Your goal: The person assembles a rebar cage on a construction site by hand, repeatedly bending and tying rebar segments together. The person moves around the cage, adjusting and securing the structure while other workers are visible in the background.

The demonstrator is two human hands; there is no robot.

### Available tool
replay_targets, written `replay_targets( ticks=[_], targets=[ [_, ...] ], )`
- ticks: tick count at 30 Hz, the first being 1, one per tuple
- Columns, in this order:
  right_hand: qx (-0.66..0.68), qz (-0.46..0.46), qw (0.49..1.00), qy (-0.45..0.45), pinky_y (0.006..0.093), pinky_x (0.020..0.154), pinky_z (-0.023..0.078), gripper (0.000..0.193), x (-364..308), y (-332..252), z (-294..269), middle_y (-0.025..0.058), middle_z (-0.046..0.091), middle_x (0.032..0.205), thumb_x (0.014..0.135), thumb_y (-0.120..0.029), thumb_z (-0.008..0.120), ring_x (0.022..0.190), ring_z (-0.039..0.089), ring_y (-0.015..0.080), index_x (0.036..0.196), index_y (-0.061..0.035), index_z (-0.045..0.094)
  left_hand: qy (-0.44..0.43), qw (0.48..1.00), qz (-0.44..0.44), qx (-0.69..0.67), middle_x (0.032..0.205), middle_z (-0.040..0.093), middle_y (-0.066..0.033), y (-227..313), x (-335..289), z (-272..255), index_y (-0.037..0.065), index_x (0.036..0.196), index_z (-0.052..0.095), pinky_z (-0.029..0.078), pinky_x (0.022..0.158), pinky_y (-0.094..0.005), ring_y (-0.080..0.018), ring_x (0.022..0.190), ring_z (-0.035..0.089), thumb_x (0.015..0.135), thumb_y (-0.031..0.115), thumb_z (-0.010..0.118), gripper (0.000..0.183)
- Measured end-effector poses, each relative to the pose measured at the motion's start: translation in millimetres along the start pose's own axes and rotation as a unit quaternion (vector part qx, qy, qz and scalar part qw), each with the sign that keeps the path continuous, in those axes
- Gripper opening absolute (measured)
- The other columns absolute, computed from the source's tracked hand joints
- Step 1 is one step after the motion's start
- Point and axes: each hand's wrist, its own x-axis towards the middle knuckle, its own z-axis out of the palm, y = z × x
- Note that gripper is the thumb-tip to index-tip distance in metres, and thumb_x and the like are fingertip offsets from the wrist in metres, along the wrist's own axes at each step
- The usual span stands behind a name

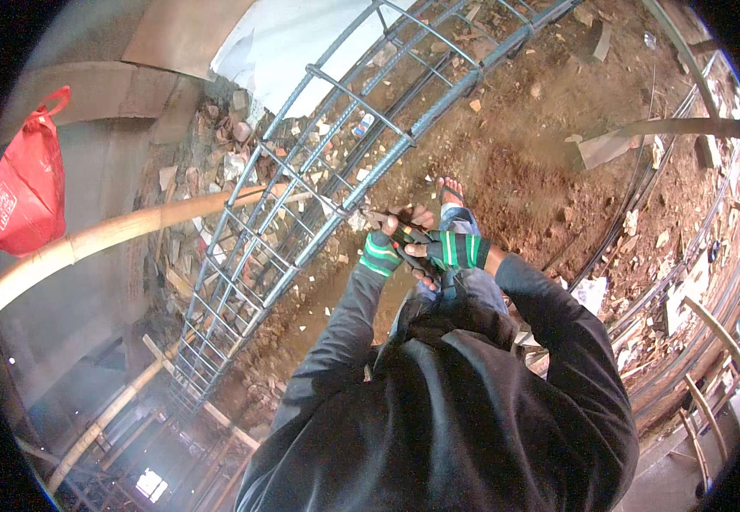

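My left hand (pixel 393 224) and my right hand (pixel 422 253) meet in front of my body, beside the long side of a rebar cage (pixel 336 220). Both wear dark gloves with bare fingertips and green striped cuffs. A dark hand tool (pixel 405 231) with an orange mark, perhaps pincers, lies between them. The right hand's fingers curl round its lower part. Bent fingers of the left hand are close to its upper part; what they grip is partly hidden. The cage's long bars and square stirrups slant from upper right to lower left.
A bamboo pole (pixel 131 224) reaches under the cage from the left, with a red bag (pixel 27 183) hanging by it. Rubble (pixel 232 136) lies behind the cage. Long thin bars (pixel 630 205) and bamboo pieces (pixel 711 341) lie on the right. My sandalled foot (pixel 449 189) stands on brown soil.
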Motion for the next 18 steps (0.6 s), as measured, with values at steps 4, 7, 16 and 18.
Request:
replay_targets(
  ticks=[4,7,16,18],
  targets=[
    [-0.037,-0.002,0.999,0.012,0.0386,0.070,0.053,0.064,-15,-16,2,0.0136,0.069,0.080,0.076,-0.057,0.069,0.076,0.067,0.0277,0.098,0.0026,0.062,0.109,0.993,0.001,0.040,0.063,0.039,-0.0005,-3,7,14,0.014,0.067,0.041,0.046,0.077,-0.0415,-0.0187,0.066,0.045,0.084,0.034,0.072,0.040],
    [-0.224,0.004,0.966,0.128,0.0404,0.073,0.053,0.068,-29,-27,11,0.0155,0.069,0.083,0.073,-0.059,0.071,0.079,0.068,0.0298,0.098,0.0037,0.062,0.194,0.979,0.004,0.066,0.060,0.038,-0.0006,-3,14,23,0.015,0.064,0.038,0.048,0.068,-0.0373,-0.0177,0.059,0.044,0.083,0.025,0.073,0.040],
    [-0.450,-0.045,0.727,0.517,0.0495,0.080,0.046,0.054,16,26,69,0.0188,0.062,0.101,0.078,-0.036,0.063,0.093,0.059,0.0369,0.117,-0.0003,0.055,0.375,0.919,0.093,0.075,0.063,0.041,0.0000,-14,32,39,0.009,0.073,0.053,0.050,0.055,-0.0365,-0.0155,0.055,0.047,0.079,0.014,0.073,0.022],
    [-0.375,-0.169,0.752,0.515,0.0455,0.070,0.050,0.033,29,35,58,0.0194,0.065,0.094,0.083,-0.025,0.057,0.081,0.063,0.0361,0.109,-0.0049,0.061,0.428,0.894,0.087,0.099,0.066,0.043,-0.0007,-13,32,41,0.009,0.075,0.053,0.049,0.053,-0.0346,-0.0154,0.055,0.047,0.079,0.014,0.072,0.020]
  ],
)
